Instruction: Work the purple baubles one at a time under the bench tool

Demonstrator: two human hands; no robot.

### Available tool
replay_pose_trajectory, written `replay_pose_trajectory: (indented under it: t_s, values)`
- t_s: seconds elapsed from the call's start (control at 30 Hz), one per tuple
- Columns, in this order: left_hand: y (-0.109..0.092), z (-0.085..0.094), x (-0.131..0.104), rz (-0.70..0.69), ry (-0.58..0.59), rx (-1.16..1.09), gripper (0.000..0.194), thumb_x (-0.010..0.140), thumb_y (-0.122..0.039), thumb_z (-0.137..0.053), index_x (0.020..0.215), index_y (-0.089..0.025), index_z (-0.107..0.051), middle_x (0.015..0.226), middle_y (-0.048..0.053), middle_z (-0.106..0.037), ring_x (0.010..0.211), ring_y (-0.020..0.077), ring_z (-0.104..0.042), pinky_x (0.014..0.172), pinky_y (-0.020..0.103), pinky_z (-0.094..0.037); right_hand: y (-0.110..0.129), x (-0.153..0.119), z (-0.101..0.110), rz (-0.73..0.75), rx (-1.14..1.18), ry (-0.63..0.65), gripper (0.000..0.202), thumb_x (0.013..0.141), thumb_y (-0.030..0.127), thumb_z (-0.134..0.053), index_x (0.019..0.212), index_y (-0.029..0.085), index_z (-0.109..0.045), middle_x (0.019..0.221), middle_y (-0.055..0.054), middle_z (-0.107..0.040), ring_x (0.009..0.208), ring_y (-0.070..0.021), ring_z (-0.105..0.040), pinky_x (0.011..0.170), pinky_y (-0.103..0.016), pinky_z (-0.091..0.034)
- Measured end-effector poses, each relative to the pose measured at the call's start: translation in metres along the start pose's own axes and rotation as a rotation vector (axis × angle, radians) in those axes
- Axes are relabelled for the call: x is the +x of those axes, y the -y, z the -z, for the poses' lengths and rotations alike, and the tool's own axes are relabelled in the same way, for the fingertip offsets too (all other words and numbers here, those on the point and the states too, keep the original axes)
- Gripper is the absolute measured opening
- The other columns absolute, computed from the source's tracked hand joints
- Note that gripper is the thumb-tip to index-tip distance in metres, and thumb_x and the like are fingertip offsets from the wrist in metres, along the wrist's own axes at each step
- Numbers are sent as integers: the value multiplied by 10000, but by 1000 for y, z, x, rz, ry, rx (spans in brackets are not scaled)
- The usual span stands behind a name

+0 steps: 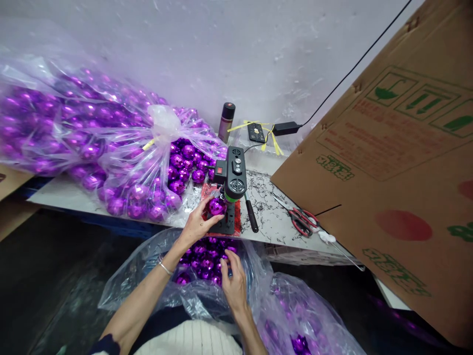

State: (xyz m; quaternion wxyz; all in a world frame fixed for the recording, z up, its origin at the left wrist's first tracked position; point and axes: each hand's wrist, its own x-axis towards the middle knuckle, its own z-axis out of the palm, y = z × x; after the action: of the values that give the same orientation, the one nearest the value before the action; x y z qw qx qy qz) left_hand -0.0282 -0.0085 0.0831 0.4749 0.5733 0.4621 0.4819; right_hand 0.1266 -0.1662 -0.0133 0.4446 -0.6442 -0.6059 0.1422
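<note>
My left hand grips a shiny purple faceted ball between thumb and fingers. That ball is at the lower end of a small black machine, over its dark base plate. Lower down, my right hand has its fingers curved and apart, with nothing visible in them. It hovers at the right side of an open clear plastic bag holding several purple balls. More purple balls lie on the table left of the machine, at the mouth of a large clear bag.
A large cardboard box stands at the right. Red-handled scissors lie beside it. Behind the machine are a dark spray can and a black adapter with a cable. Another bag of balls is at lower right.
</note>
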Motion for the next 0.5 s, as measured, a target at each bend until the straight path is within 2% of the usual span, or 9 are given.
replay_pose_trajectory:
  t_s: [0.13, 0.23, 0.33, 0.4, 0.47, 0.5]
  values:
    - [0, 13, -31, 76, -20, 47, 737, 756, -543, -887, 1378, -203, -687, 1421, 131, -733, 1306, 333, -712, 1212, 482, -499, -1, -4, 6, -5, 57, -22, 390, 1081, 432, -509, 1346, 238, -719, 1200, -124, -797, 1079, -232, -783, 952, -398, -668]
    - [8, 18, -71, 252, 75, -41, 704, 747, -584, -894, 1321, -212, -726, 1310, 107, -782, 1214, 322, -748, 1146, 460, -549, 2, -7, 13, 26, 103, -37, 433, 1070, 395, -547, 1465, 240, -633, 1288, -140, -775, 1021, -213, -791, 889, -371, -681]
    - [22, 12, -110, 469, 228, -184, 732, 735, -643, -894, 1290, -186, -752, 1215, 123, -810, 1150, 328, -759, 1077, 453, -581, 10, -9, 15, 142, 128, 66, 605, 1020, 442, -641, 1578, 243, -513, 1451, -167, -705, 1206, -260, -762, 964, -416, -683]
    - [32, 3, -128, 554, 274, -234, 744, 736, -682, -885, 1275, -182, -771, 1214, 133, -812, 1175, 333, -745, 1080, 446, -570, 13, -10, 13, 196, 133, 166, 652, 991, 480, -678, 1582, 263, -511, 1480, -151, -694, 1323, -285, -714, 1049, -452, -659]
    - [40, -5, -137, 592, 291, -271, 737, 762, -735, -842, 1254, -189, -789, 1205, 132, -815, 1178, 325, -740, 1075, 437, -565, 8, -14, 14, 163, 128, 207, 609, 979, 500, -683, 1534, 275, -570, 1438, -133, -723, 1320, -284, -716, 1073, -455, -646]
    - [43, -7, -138, 607, 310, -293, 746, 784, -766, -806, 1260, -192, -789, 1173, 130, -821, 1135, 316, -755, 1044, 438, -579, 1, -17, 18, 110, 118, 186, 585, 973, 512, -684, 1501, 272, -605, 1408, -132, -738, 1291, -285, -729, 1066, -454, -647]
